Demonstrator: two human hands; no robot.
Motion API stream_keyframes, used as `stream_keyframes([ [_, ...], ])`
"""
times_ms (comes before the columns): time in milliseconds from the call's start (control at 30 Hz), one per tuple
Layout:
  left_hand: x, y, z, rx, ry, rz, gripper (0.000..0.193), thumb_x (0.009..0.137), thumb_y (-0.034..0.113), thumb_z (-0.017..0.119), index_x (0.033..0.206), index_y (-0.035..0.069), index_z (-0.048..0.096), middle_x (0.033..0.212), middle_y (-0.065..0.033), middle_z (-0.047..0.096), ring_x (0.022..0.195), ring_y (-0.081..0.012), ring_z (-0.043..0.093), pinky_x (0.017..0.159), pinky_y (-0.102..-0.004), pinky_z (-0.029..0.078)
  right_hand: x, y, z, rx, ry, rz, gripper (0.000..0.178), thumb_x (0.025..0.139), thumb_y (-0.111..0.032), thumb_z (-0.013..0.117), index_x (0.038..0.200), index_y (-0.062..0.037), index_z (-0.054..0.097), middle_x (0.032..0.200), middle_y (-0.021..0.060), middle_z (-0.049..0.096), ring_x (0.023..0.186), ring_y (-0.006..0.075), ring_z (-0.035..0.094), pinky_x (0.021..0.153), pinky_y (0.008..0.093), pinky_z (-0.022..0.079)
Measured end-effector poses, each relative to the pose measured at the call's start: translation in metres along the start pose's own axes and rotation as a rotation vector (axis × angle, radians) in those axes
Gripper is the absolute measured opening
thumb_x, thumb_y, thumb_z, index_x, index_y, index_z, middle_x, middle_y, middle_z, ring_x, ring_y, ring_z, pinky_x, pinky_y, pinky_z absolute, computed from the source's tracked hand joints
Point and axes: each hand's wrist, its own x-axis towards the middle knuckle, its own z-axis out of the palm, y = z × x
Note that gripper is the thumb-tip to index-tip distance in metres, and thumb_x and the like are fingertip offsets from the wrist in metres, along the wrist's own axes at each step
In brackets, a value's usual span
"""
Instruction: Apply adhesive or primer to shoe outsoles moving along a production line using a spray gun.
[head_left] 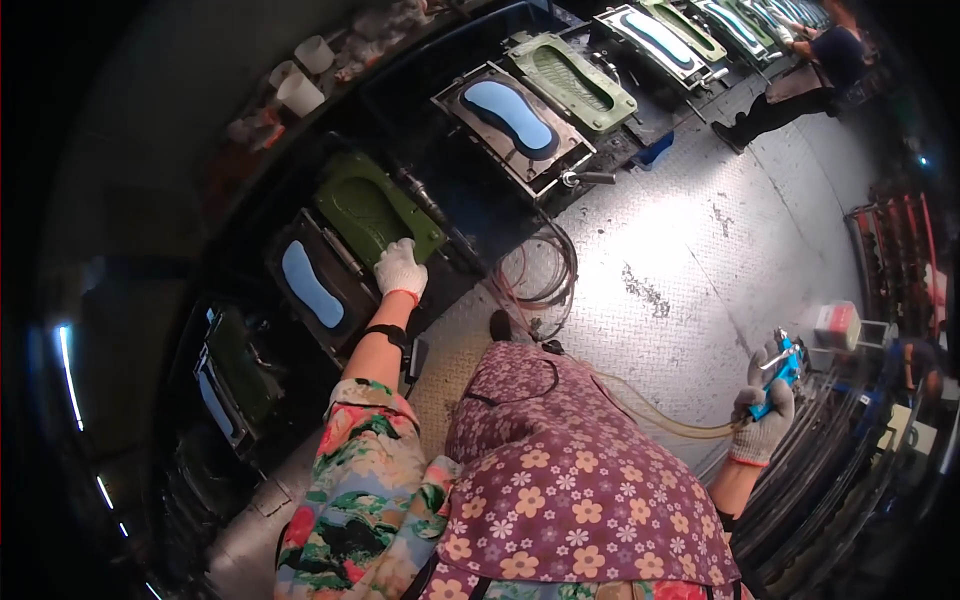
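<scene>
Head view. Left hand (400,268): white glove, arm outstretched, palm flat on the lower edge of a green mould lid (375,208); fingers together, gripping nothing. Beside that lid, toward the bench's near end, an open mould (312,283) with a blue sole. Right hand (765,410): grey-white glove, closed round a blue spray gun (780,368), held well away from the bench, over the floor at the person's right. A pale hose (660,415) runs from the gun back toward the person's body. Bench (470,215): dark, long, running from lower left to upper right; further moulds along it, one (512,118) with a blue sole and one (570,80) green, more toward the far end. Coiled hoses (545,275) hang at the bench's front edge. Floor (680,240): grey chequer plate. Another person (800,75) stands at the bench's far end. White cups (300,92) sit behind the bench, upper left.
</scene>
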Motion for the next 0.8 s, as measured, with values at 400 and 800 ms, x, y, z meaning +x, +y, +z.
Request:
stream_keyframes([
  [400, 0.081, 0.159, 0.024, -0.632, 0.347, 0.302, 0.028, 0.094, 0.022, 0.065, 0.118, 0.009, 0.071, 0.135, -0.0173, 0.065, 0.123, -0.0378, 0.065, 0.106, -0.0469, 0.053, 0.070, 0.025, 0.077, -0.094, 0.057, -0.065, 0.068, 0.096, 0.000, 0.059, 0.161, 0.0013, 0.039, 0.158, 0.0215, 0.054, 0.131, 0.0340, 0.066, 0.061, 0.0242, 0.066],
  [800, 0.145, 0.239, -0.006, -0.238, -0.107, -0.055, 0.065, 0.093, 0.055, 0.069, 0.130, 0.001, 0.063, 0.132, -0.0257, 0.067, 0.113, -0.0437, 0.073, 0.093, -0.0529, 0.061, 0.172, -0.024, 0.082, -0.123, -0.032, 0.030, 0.071, 0.094, 0.003, 0.060, 0.161, -0.0019, 0.041, 0.150, 0.0194, 0.062, 0.128, 0.0342, 0.068, 0.059, 0.0270, 0.064],
])
